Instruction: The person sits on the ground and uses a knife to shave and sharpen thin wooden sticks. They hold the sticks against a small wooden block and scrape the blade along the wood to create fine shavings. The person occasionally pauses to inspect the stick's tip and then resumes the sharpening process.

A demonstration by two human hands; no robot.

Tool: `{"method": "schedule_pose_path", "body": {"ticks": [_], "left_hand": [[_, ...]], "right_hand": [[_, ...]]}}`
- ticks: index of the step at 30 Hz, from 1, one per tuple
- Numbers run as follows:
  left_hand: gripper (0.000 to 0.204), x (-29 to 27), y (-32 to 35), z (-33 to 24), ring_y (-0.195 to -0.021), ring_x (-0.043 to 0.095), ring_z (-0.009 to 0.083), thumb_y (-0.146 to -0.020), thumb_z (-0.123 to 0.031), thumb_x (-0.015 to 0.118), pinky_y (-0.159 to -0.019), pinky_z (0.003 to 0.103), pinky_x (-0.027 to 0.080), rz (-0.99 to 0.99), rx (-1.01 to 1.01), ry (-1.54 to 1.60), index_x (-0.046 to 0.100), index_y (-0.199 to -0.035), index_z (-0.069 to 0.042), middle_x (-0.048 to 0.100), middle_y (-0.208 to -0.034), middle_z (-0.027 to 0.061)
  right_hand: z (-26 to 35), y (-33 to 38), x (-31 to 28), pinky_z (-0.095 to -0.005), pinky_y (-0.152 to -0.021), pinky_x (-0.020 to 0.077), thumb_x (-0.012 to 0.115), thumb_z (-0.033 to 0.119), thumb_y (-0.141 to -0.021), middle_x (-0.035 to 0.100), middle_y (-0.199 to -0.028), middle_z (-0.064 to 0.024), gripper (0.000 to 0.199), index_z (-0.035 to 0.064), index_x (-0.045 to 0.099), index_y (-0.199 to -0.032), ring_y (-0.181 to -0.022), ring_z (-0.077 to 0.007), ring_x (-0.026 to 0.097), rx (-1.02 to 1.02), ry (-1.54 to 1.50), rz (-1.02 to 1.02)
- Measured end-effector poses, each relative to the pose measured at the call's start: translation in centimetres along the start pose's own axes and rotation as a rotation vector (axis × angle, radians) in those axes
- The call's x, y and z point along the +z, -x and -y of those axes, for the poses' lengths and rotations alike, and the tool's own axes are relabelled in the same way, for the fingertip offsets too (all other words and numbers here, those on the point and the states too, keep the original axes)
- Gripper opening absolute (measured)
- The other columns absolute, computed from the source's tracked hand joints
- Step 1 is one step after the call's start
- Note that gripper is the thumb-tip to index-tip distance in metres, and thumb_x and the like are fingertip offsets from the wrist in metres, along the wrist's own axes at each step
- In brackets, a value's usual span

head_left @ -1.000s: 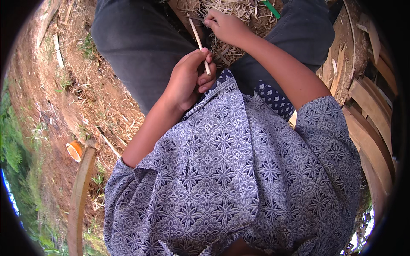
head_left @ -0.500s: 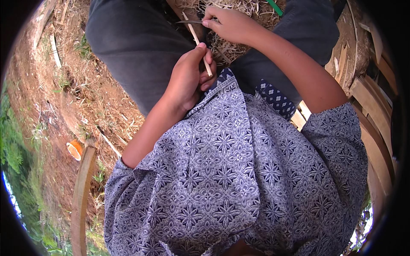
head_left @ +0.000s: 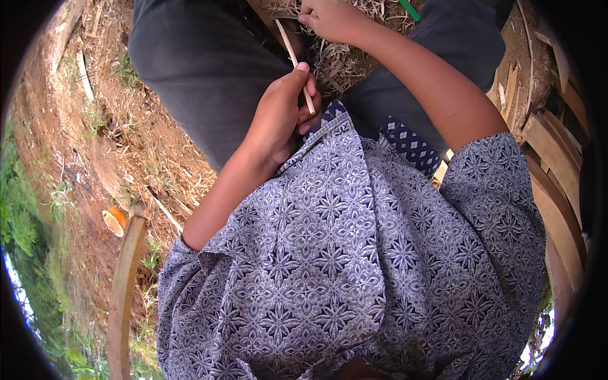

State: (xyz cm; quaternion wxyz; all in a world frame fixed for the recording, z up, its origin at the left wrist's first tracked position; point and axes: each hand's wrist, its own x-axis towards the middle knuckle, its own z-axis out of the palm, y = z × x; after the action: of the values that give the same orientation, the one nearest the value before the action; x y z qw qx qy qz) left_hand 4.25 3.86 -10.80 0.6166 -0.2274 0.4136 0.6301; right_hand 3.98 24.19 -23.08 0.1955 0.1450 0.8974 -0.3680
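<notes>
Left hand (head_left: 278,117) closed around a thin pale stick (head_left: 295,63), thumb pressed along its side; the lower end of the stick pokes out just below the fingers, close to the hem of the patterned shirt (head_left: 342,253). The stick runs up and to the left from that grip, tilted, toward the top edge of the view.

Right hand (head_left: 332,19) sits higher, near the top edge — fingers curled and closed. It lies just beside the upper end of the stick; whether it actually grips the stick or something else cannot be told, since the fingertips are partly cut off and hidden.

Both hands work over the lap, between two knees in dark trousers (head_left: 202,69). Below the hands lies a heap of dry straw-like shavings (head_left: 345,60).

Left side: bare reddish earth with dry grass, a small orange cup-shaped object (head_left: 114,220) and a curved wooden slat (head_left: 123,285). Right side — stacked pale wooden strips (head_left: 544,145).
</notes>
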Motion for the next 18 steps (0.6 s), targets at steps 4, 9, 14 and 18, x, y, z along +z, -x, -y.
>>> {"method": "schedule_pose_path", "body": {"ticks": [4, 9, 14, 18], "left_hand": [[0.037, -0.2, 0.2, -0.1, -0.045, 0.028, 0.0077, -0.112, -0.035, 0.041, -0.043, 0.023, 0.024, 0.004, 0.004, 0.015, 0.049, -0.085, -0.01, 0.035, -0.056, -0.0018], [0.04, -0.2, 0.0, -0.1, -0.045, 0.029, 0.0072, -0.112, -0.035, 0.042, -0.042, 0.024, 0.025, 0.01, 0.01, -0.007, 0.05, -0.083, -0.01, 0.036, -0.056, -0.0018], [0.039, -0.3, -0.3, 0.1, -0.046, 0.029, 0.0071, -0.112, -0.035, 0.043, -0.043, 0.023, 0.027, -0.021, 0.018, -0.009, 0.051, -0.083, -0.009, 0.037, -0.057, -0.0019], [0.04, -0.4, -0.3, 0.1, -0.046, 0.029, 0.0068, -0.112, -0.035, 0.043, -0.043, 0.023, 0.027, -0.017, 0.012, -0.021, 0.051, -0.083, -0.009, 0.038, -0.058, -0.0016]], "right_hand": [[1.0, 2.2, -1.9, -0.0498, -0.078, 0.0535, 0.063, 0.027, -0.097, 0.073, -0.093, -0.0215, 0.023, 0.0055, 0.067, -0.101, -0.09, -0.0405, 0.07, -0.016, -0.082, 0.079], [1.4, 4.7, -2.0, -0.0452, -0.069, 0.0518, 0.061, 0.036, -0.102, 0.068, -0.077, -0.0103, 0.025, 0.0123, 0.064, -0.111, -0.073, -0.0279, 0.07, -0.091, -0.022, 0.105], [4.4, 3.7, -3.2, -0.0478, -0.072, 0.0528, 0.06, 0.034, -0.101, 0.07, -0.084, -0.015, 0.024, 0.0118, 0.066, -0.107, -0.08, -0.0354, 0.07, 0.057, 0.005, 0.197], [4.9, 3.2, -3.3, -0.0495, -0.079, 0.0533, 0.062, 0.026, -0.097, 0.073, -0.095, -0.0206, 0.02, 0.0063, 0.067, -0.101, -0.092, -0.0398, 0.07, -0.02, -0.006, 0.136]]}}
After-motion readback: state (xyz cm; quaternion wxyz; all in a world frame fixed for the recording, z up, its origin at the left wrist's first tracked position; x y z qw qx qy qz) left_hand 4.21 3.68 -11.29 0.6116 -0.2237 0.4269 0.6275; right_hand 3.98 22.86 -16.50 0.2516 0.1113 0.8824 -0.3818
